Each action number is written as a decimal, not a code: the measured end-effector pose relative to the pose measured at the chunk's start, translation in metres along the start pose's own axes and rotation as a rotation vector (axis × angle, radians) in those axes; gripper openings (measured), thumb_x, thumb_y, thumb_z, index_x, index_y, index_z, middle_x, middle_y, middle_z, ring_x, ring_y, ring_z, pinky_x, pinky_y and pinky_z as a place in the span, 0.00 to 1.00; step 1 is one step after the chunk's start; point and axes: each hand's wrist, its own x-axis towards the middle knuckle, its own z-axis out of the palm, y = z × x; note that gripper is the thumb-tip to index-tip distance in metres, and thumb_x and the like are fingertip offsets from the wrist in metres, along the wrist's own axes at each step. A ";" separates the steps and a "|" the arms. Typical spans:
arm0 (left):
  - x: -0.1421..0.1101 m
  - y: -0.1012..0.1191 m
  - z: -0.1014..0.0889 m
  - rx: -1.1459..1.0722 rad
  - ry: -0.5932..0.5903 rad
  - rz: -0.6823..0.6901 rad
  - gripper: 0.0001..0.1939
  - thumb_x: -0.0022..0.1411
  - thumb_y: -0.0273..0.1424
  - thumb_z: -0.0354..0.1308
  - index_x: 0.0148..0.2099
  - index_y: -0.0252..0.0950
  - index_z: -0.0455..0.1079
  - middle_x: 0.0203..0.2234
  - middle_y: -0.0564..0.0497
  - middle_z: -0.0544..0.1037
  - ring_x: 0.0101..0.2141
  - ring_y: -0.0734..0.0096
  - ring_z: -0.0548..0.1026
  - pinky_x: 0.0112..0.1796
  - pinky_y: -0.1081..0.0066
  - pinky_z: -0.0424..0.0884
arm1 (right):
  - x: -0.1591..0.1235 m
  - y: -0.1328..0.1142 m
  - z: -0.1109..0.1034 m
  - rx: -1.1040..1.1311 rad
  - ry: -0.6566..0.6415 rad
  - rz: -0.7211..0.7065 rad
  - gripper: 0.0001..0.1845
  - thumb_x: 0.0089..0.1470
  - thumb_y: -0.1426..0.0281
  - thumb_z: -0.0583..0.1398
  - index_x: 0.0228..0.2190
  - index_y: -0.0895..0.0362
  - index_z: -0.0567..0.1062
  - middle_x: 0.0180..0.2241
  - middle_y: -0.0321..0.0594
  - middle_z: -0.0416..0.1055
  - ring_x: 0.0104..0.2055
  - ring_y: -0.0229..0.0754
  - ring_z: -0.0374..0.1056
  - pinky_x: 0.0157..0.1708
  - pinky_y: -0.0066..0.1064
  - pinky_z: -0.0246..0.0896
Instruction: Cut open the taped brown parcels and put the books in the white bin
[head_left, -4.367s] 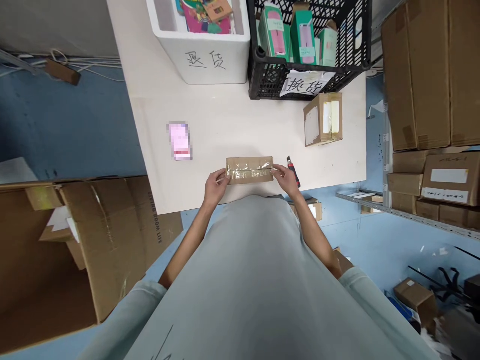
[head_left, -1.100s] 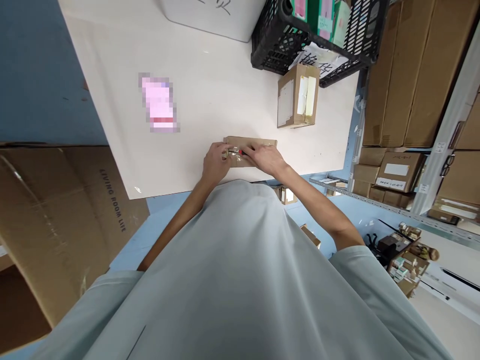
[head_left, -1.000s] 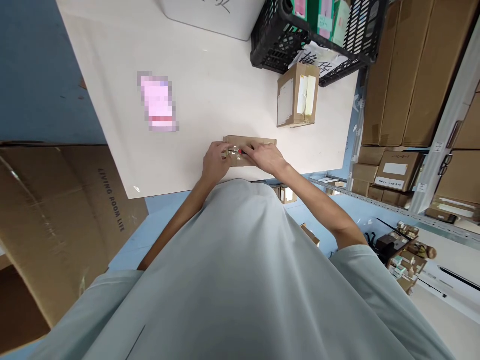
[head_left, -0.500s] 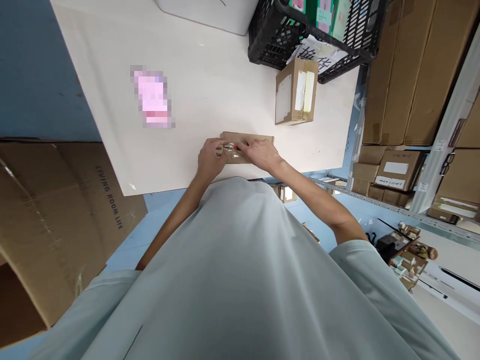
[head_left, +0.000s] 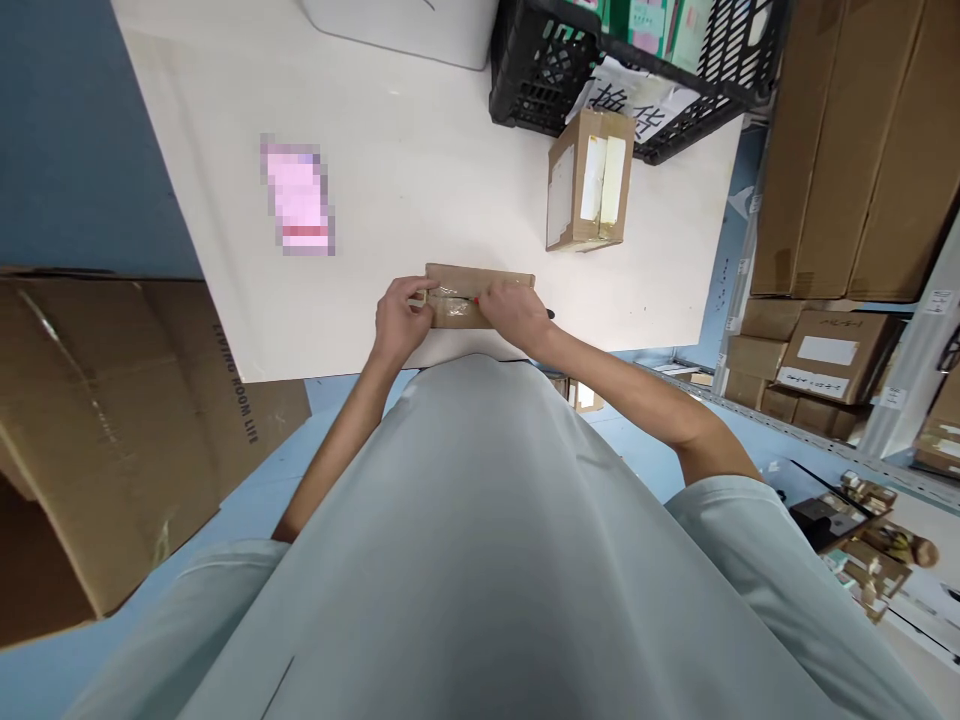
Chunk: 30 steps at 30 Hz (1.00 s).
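Note:
A small flat cardboard box (head_left: 450, 312) with clear tape across its middle lies at the table's near edge. My left hand (head_left: 401, 318) grips its left end between thumb and fingers. Closed over its right part, my right hand (head_left: 516, 315) holds a slim knife (head_left: 475, 300). The knife shows a red and green spot by the fingertips, and a thin dark blade seems to lie along the taped seam. Its black end pokes out behind the hand; the rest is hidden in the fist.
A taller taped carton (head_left: 589, 185) with white labels stands right of centre, before a black plastic crate (head_left: 536, 75) of green boxes. A blurred pink item (head_left: 298, 200) lies left on the white table (head_left: 375, 180). Large cartons (head_left: 112, 420) stand at left; shelves of boxes (head_left: 825, 350) at right.
My right hand has closed further round the knife, and its black end now shows behind the hand. The small box and both hands appear slightly further left.

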 end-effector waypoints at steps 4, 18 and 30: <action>-0.003 0.006 0.001 0.046 0.032 -0.036 0.22 0.67 0.26 0.60 0.60 0.42 0.83 0.61 0.45 0.82 0.51 0.60 0.83 0.52 0.61 0.83 | -0.020 0.041 0.017 0.008 -0.054 0.066 0.26 0.71 0.85 0.50 0.60 0.68 0.82 0.59 0.68 0.78 0.56 0.58 0.79 0.50 0.41 0.70; -0.013 0.032 0.020 0.177 0.131 -0.145 0.19 0.69 0.32 0.58 0.59 0.42 0.79 0.63 0.43 0.83 0.52 0.57 0.83 0.55 0.57 0.83 | -0.048 0.112 0.063 0.123 0.057 -0.037 0.29 0.70 0.85 0.47 0.61 0.63 0.79 0.58 0.61 0.78 0.52 0.53 0.77 0.45 0.39 0.61; -0.032 0.068 0.037 0.437 0.148 0.060 0.16 0.75 0.37 0.61 0.61 0.44 0.77 0.75 0.39 0.66 0.77 0.41 0.63 0.74 0.39 0.65 | -0.072 0.113 0.148 0.780 0.277 0.189 0.25 0.78 0.67 0.49 0.66 0.60 0.75 0.58 0.53 0.82 0.54 0.54 0.79 0.51 0.36 0.67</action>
